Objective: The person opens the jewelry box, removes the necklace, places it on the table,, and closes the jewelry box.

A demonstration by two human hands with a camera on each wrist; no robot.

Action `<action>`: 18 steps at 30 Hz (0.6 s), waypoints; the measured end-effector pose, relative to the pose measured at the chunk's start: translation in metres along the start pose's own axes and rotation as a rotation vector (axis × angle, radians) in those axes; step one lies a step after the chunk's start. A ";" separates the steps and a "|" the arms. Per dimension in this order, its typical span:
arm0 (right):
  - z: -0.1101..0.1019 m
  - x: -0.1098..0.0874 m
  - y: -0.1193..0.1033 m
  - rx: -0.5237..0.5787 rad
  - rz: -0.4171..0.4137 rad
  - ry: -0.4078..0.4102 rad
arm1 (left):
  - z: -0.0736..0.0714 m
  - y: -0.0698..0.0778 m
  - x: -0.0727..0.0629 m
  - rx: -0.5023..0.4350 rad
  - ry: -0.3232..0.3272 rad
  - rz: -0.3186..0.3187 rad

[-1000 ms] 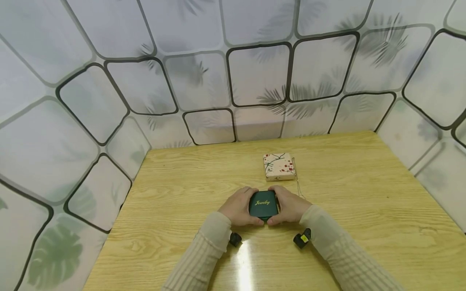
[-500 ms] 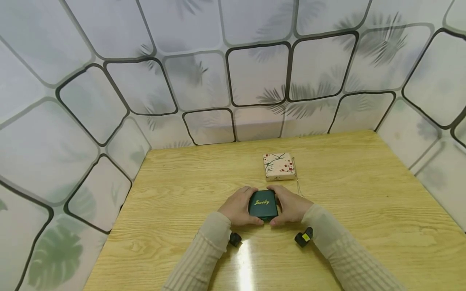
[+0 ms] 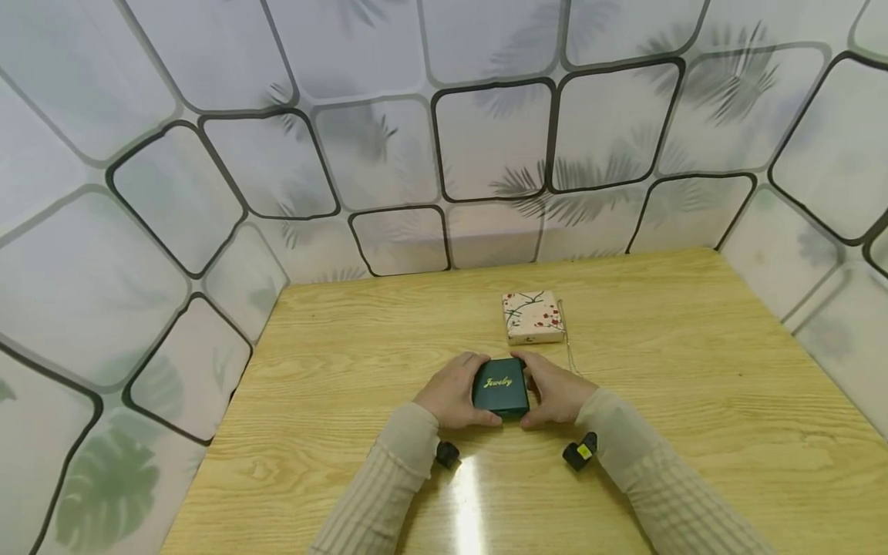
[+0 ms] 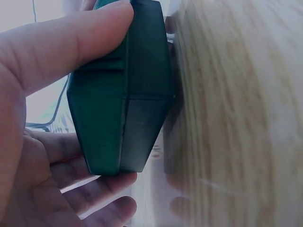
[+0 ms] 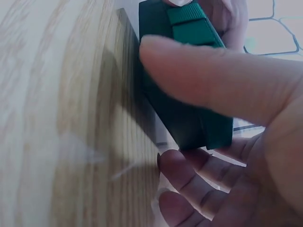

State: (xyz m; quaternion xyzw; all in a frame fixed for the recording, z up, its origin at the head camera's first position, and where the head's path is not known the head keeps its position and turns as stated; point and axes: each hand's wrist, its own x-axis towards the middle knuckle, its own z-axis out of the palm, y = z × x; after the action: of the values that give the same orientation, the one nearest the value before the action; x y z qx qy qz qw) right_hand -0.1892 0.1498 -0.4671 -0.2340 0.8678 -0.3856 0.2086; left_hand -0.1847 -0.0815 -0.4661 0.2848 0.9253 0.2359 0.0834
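A small dark green jewelry box (image 3: 501, 395), lid closed, carries gold "Jewelry" lettering on top. My left hand (image 3: 454, 391) grips its left side, thumb at the front and fingers round the back. From the other side my right hand (image 3: 555, 391) holds it in the same way. In the left wrist view the left thumb (image 4: 80, 40) presses the front face near the seam. A ribbed green ribbon tab (image 5: 189, 23) shows on the front in the right wrist view, beside the right thumb (image 5: 203, 78). Whether the box touches the table I cannot tell. Its contents are hidden.
Behind the hands lies a pale square box (image 3: 533, 317) printed with branches and red blossoms. A thin chain (image 3: 567, 339) runs along its right side toward the right hand. The wooden table (image 3: 347, 339) meets patterned curtains (image 3: 496, 146) at the back and sides.
The jewelry box has shifted very slightly away from me, with both hands still on it. My right thumb has slid a little right along its front. The floral box and chain stay put.
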 end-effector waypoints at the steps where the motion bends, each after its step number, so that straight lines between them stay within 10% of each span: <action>1: 0.000 0.000 0.000 -0.013 0.000 0.005 | -0.001 0.000 0.000 0.000 0.000 -0.001; 18: 0.000 0.000 0.000 -0.057 0.020 0.028 | -0.005 -0.001 -0.002 -0.003 -0.005 0.027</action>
State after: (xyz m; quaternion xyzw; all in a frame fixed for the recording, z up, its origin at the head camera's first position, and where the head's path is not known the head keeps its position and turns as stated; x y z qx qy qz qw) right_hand -0.1888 0.1496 -0.4671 -0.2260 0.8835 -0.3618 0.1937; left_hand -0.1847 -0.0853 -0.4621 0.2978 0.9208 0.2377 0.0830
